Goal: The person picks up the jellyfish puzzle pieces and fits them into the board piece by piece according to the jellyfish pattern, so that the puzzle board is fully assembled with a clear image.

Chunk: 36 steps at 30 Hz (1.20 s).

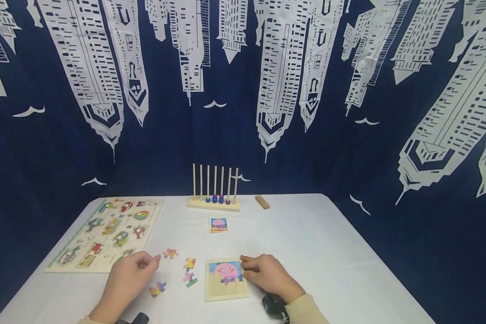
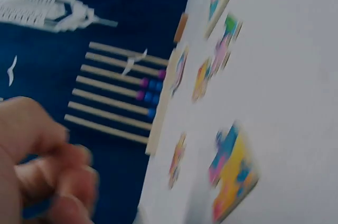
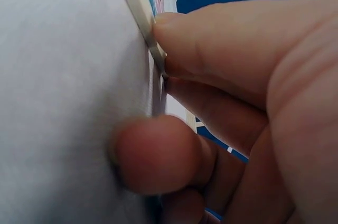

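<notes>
A wooden puzzle tray lies in front of me with a partly assembled pink jellyfish picture inside. My right hand pinches the tray's upper right corner between thumb and finger; the right wrist view shows the fingertips on its edge. To the left, my left hand hovers above the table with loosely curled fingers, and nothing shows in it. Near it lie loose jigsaw pieces: a yellow-and-blue piece, an orange-pink piece, a yellow-orange piece and a pink-and-green piece.
A wooden board of vehicle shapes covers the table's left side. At the back stand a peg rack with a few beads and a small wooden block. A jellyfish picture card lies before the rack. A patterned dark curtain hangs behind.
</notes>
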Each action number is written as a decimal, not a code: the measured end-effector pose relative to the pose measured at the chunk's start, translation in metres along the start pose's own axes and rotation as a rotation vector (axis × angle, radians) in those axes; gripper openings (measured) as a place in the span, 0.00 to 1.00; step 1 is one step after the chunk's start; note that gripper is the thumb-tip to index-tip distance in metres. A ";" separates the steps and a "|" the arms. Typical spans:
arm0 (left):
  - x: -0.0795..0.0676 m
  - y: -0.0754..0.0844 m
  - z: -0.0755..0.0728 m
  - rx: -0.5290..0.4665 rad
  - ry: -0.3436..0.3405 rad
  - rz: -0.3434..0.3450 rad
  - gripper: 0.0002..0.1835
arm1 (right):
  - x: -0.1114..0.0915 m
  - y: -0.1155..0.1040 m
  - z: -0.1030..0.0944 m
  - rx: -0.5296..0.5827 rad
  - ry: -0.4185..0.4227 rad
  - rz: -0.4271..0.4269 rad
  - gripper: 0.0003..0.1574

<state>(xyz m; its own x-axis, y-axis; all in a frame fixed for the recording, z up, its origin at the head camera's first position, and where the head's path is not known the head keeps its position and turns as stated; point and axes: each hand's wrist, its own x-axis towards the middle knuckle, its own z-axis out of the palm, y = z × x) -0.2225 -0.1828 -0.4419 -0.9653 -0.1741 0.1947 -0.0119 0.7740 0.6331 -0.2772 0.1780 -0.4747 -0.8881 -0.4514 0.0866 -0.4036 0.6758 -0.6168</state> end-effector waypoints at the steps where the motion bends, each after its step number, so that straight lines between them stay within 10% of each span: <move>1: 0.000 -0.004 -0.003 0.023 -0.015 -0.017 0.14 | 0.000 0.000 -0.001 0.001 0.002 -0.002 0.18; 18: -0.003 -0.019 -0.008 0.200 -0.315 -0.025 0.22 | -0.001 0.001 0.001 0.015 -0.001 0.016 0.19; 36: 0.001 -0.020 0.012 0.198 -0.211 0.112 0.11 | -0.001 -0.001 0.001 0.017 0.007 0.008 0.19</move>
<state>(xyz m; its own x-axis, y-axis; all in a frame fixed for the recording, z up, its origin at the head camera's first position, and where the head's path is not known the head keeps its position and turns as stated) -0.2266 -0.1912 -0.4631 -0.9961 0.0335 0.0819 0.0672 0.8886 0.4538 -0.2751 0.1770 -0.4751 -0.8930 -0.4416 0.0870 -0.3926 0.6695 -0.6306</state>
